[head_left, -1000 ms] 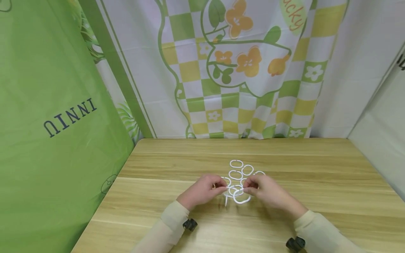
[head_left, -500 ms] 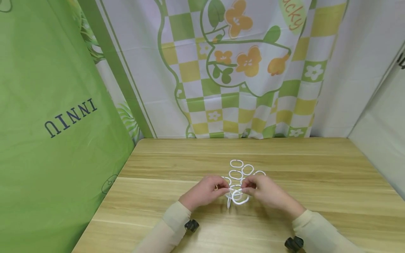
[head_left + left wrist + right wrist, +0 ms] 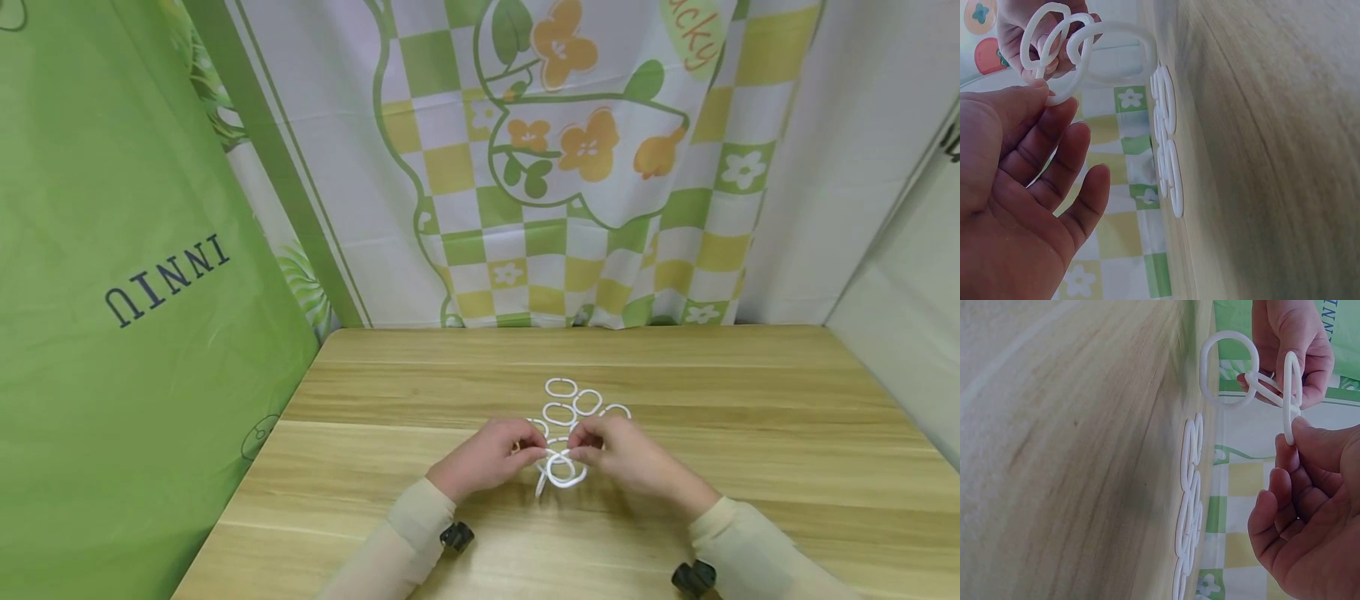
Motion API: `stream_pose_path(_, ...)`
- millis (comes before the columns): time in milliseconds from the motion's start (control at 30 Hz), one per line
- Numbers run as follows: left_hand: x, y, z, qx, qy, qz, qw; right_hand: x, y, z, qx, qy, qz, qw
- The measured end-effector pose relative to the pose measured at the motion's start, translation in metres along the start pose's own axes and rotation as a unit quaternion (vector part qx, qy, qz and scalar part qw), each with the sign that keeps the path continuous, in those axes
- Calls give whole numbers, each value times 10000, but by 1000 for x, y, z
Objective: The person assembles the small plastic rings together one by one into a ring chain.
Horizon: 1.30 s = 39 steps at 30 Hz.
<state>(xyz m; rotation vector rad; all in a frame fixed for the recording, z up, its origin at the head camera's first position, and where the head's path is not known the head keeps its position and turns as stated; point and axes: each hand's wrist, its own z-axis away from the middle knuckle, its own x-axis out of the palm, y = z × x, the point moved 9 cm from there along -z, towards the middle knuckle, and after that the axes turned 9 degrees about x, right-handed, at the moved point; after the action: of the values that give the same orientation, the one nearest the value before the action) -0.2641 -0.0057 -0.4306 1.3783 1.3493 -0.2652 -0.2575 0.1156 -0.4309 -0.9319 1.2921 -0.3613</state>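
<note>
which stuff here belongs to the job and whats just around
Job:
- left hand and right hand
- white rings in the hands
- probably the other white rings, lying on the wooden table

Just around, it seems:
- patterned curtain
- green cloth with lettering

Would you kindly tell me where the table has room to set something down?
Bare table lies between the left hand and the green cloth, and from the right hand to the pale side cloth. White rings crowd between and beyond the hands.
</note>
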Motion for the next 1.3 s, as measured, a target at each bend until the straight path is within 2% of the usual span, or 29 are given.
stream_pose_path(433, 3, 2, -1, 113, -34, 19, 9999, 3, -5, 0, -101, -81, 63, 9999)
stream_pose_path(667, 1, 3, -3, -24, -31, 36, 10000, 7, -2, 0, -120, -74, 208, 9997)
stream_pose_path(900, 1, -3, 0, -116, -4, 101, 9999, 4, -2, 1, -227, -26, 44, 9997)
stream_pose_path(1300, 3, -6, 3, -135, -43, 291, 9995, -3, 4, 1, 107, 205, 1, 9997)
